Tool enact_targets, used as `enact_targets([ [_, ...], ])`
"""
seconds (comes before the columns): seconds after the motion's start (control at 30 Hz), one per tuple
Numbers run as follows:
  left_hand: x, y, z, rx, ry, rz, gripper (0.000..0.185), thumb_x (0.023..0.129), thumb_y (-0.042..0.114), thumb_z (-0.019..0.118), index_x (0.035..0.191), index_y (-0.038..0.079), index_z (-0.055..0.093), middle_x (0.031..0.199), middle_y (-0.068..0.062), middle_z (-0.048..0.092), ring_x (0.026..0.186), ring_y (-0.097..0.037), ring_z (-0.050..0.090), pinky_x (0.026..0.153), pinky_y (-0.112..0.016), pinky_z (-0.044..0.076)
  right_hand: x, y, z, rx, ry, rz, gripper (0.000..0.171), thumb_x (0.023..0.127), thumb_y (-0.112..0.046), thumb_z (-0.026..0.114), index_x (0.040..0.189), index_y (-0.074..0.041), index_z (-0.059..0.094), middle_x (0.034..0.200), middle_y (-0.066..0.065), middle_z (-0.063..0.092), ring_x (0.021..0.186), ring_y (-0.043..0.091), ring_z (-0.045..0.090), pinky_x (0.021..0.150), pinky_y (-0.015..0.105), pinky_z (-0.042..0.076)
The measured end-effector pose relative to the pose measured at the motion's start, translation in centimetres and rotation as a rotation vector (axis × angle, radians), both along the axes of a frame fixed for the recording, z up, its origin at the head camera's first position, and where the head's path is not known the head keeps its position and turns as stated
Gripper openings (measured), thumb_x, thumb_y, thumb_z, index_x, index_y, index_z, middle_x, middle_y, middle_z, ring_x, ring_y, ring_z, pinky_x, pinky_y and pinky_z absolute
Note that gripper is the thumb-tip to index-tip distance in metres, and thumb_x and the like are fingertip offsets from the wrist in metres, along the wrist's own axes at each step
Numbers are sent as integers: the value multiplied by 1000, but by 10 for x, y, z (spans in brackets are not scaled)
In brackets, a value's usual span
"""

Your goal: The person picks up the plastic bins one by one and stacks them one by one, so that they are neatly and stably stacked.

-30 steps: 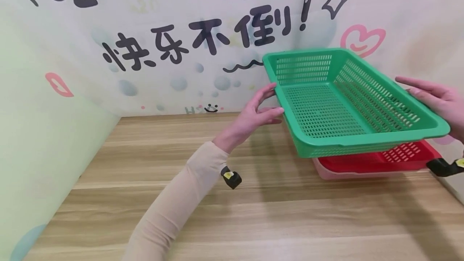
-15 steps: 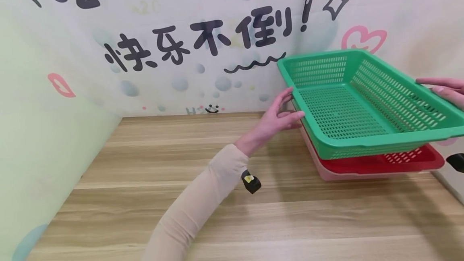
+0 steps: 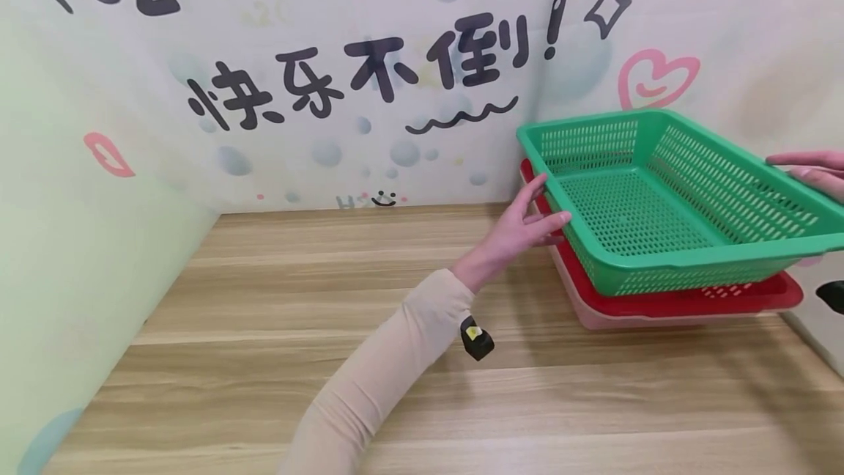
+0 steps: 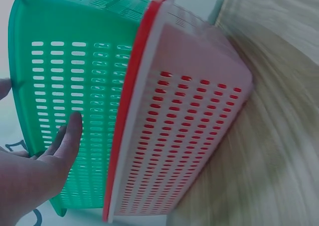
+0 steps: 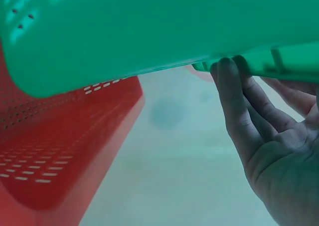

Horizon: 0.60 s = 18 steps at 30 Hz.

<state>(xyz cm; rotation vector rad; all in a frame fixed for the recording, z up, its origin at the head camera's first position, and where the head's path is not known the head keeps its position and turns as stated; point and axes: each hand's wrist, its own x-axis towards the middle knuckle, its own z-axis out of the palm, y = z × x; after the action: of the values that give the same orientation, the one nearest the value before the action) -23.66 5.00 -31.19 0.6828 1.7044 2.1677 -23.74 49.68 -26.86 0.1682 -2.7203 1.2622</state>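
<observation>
A green slotted plastic basket point(image 3: 699, 255) is held up at the right by both hands. Its left rim is gripped by my left hand point(image 3: 504, 240), with fingers against the outer wall in the left wrist view. My right hand point(image 3: 820, 171), cut off by the frame edge, grips the opposite rim; the right wrist view shows its fingers point(image 5: 232, 96) under that rim. Directly beneath is a red basket point(image 3: 659, 306), nested in a pale pink basket point(image 4: 199, 61) standing on the table. The green basket's lower part reaches into the red one; whether their bottoms touch is hidden.
The wood-grain table point(image 3: 264, 358) stretches left and forward of the baskets. A white printed wall covering point(image 3: 316, 145) closes off the back, and side walls stand at left and right. Dark wrist cameras point(image 3: 476, 337) sit on both wrists.
Both hands have carried the green basket to the right and then lowered it over the red basket. The red and pink baskets have stayed in place.
</observation>
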Motion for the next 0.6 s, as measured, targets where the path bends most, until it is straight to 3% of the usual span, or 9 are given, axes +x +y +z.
enact_targets([
  [0.1, -1, 2, -4, -22, -18, 18, 74, 94, 6, 61, 155, 20, 21, 151, 1, 30, 92, -17, 64, 89, -38, 52, 3, -6, 1, -33, -47, 3, 44, 100, -39, 48, 143, -34, 46, 87, -25, 64, 61, 21, 68, 46, 47, 54],
  [0.23, -2, 3, -8, -23, -46, 45, 72, 94, 5, 61, 154, 17, 24, 152, -3, 31, 98, -20, 64, 89, -38, 52, 6, -16, 0, -107, -37, 17, 34, 102, -26, 48, 133, -36, 55, 87, -19, 67, 61, 22, 68, 46, 47, 54],
  [0.4, -4, 5, -13, -45, -63, 57, 70, 95, 5, 61, 154, 14, 25, 154, -6, 29, 112, -22, 60, 91, -40, 51, 8, -23, 0, -137, -62, -13, 28, 101, -29, 49, 121, -45, 60, 87, -19, 67, 60, 26, 68, 47, 50, 54],
  [0.6, -3, 7, -18, -92, -61, 53, 69, 94, 5, 61, 153, 10, 26, 153, -6, 30, 123, -20, 53, 91, -38, 51, 9, -21, -5, -166, -80, -5, 30, 102, -23, 48, 109, -46, 65, 84, -16, 69, 59, 24, 68, 48, 39, 56],
])
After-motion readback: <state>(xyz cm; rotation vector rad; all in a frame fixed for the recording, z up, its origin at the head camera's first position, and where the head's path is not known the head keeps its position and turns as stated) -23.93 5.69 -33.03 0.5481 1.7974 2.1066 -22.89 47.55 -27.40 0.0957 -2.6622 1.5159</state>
